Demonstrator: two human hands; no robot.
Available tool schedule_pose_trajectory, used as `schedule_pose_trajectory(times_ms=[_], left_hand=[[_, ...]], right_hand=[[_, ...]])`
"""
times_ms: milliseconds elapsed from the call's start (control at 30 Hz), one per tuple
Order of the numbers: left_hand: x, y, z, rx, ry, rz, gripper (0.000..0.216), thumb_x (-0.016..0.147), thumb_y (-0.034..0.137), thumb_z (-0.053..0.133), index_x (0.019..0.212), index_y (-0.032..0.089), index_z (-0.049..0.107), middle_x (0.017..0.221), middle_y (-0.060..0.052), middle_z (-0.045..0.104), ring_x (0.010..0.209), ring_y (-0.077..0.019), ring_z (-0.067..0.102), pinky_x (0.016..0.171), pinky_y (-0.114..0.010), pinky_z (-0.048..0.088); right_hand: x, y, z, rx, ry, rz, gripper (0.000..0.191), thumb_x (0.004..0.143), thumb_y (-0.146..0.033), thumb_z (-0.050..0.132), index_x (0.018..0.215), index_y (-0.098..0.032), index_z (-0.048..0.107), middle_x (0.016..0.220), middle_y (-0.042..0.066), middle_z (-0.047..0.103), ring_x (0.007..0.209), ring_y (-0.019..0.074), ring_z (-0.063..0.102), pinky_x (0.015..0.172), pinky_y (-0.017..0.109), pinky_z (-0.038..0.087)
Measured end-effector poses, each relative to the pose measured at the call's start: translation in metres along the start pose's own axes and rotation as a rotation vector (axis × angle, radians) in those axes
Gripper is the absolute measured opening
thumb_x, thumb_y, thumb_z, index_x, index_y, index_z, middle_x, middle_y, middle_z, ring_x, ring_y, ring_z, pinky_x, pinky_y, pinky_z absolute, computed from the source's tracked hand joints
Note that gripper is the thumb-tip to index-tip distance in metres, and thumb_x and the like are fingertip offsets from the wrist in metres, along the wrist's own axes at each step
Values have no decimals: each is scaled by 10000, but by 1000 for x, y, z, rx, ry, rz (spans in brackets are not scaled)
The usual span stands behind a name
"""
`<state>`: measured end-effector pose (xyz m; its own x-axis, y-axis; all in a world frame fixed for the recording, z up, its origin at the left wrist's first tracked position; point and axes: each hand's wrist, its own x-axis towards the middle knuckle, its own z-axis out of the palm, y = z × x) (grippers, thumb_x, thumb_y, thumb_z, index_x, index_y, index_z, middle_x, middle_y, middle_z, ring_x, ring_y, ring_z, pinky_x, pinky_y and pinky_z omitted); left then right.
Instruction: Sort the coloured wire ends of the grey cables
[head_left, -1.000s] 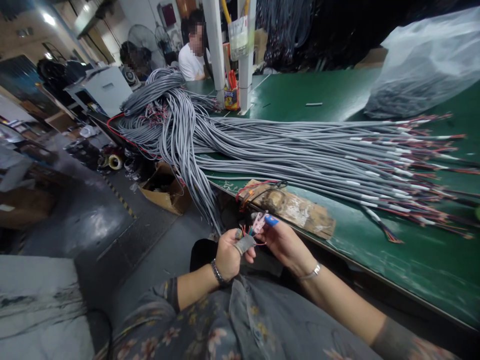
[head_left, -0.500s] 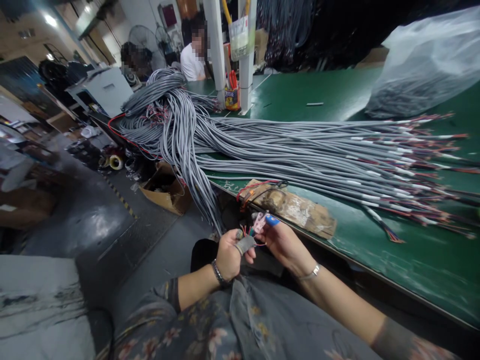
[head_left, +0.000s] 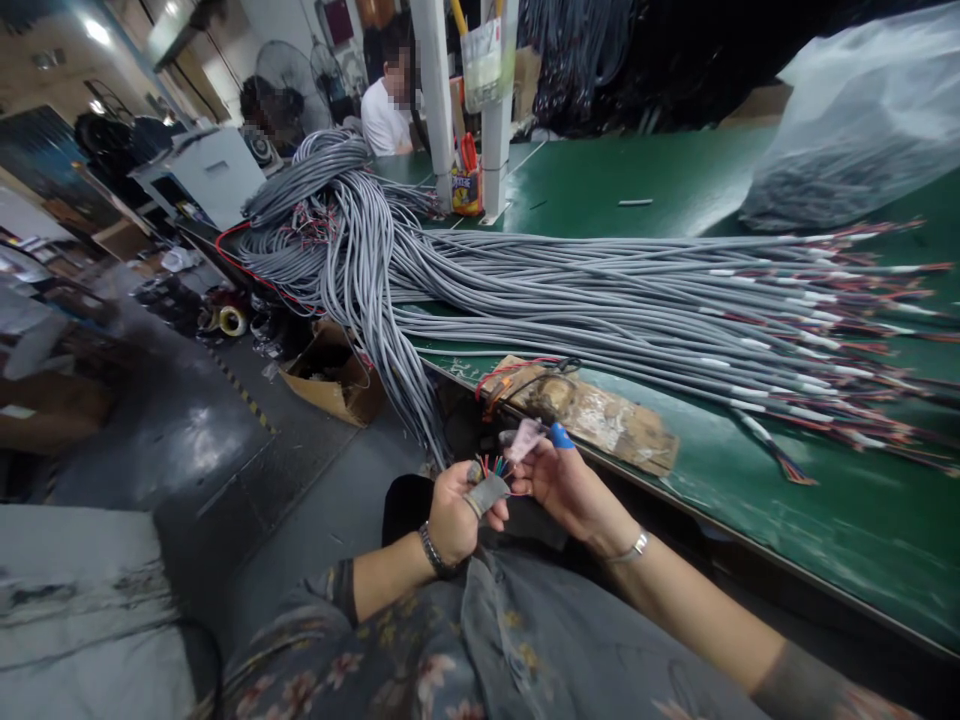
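My left hand [head_left: 456, 515] is closed round the end of a cable, with short red, green and blue wires [head_left: 493, 466] fanning out at its fingertips. Grey wrapping covers the thumb of that hand. Just right of the wires, my right hand [head_left: 566, 495] has its fingers curled in. Its thumb carries a blue wrap [head_left: 561, 437], and a blurred pale pink piece [head_left: 525, 441] shows at its forefinger; whether this is a wrap or a held thing is unclear. What sits between the right fingers is hidden.
Many grey cables [head_left: 540, 265] lie along the green table [head_left: 750, 540], stripped ends to the right. A worn wooden board [head_left: 607, 420] is at the near edge. A clear plastic bag [head_left: 862, 120] stands far right. A cardboard box [head_left: 334, 375] sits below. A person [head_left: 386, 110] sits behind.
My right thumb has lifted a little away from the pink piece, and the right hand has shifted slightly right. The left hand keeps hold of the cable end.
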<state>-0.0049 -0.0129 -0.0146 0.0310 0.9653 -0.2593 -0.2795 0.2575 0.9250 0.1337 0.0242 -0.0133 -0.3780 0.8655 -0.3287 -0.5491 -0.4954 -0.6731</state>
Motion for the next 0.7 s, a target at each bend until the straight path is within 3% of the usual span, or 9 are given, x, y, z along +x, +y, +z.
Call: schedule_pose_trajectory(times_ms=[200, 333, 500, 700], left_hand=[[-2, 2, -2, 81, 25, 59, 422, 625, 553, 703, 635, 151, 577, 472, 8, 585, 350, -68, 472, 354, -177, 384], [-2, 13, 4, 156, 33, 75, 417, 633, 554, 695, 630, 156, 569, 475, 12, 575, 361, -69, 478, 370, -183, 395], [3, 16, 8, 139, 58, 114, 406, 631, 542, 695, 617, 163, 549, 468, 19, 556, 361, -69, 469, 363, -186, 386], [4, 14, 9, 165, 33, 98, 397, 631, 529, 697, 603, 164, 544, 464, 21, 550, 360, -68, 467, 363, -184, 385]], right_hand=[[-2, -1, 4, -49, 57, -67, 305, 657, -471, 744, 703, -184, 649, 605, -19, 541, 533, 96, 451, 505, 216, 433], [0, 1, 0, -12, 55, -31, 370, 657, -537, 724, 777, -191, 668, 607, -12, 552, 535, 106, 462, 498, 224, 447], [3, 1, -3, 18, 57, -7, 336, 638, -526, 750, 717, -211, 661, 598, -21, 569, 559, 106, 491, 512, 213, 453], [2, 1, 0, 44, 83, -32, 349, 577, -509, 795, 729, -214, 690, 740, 7, 674, 685, 142, 588, 597, 243, 473]])
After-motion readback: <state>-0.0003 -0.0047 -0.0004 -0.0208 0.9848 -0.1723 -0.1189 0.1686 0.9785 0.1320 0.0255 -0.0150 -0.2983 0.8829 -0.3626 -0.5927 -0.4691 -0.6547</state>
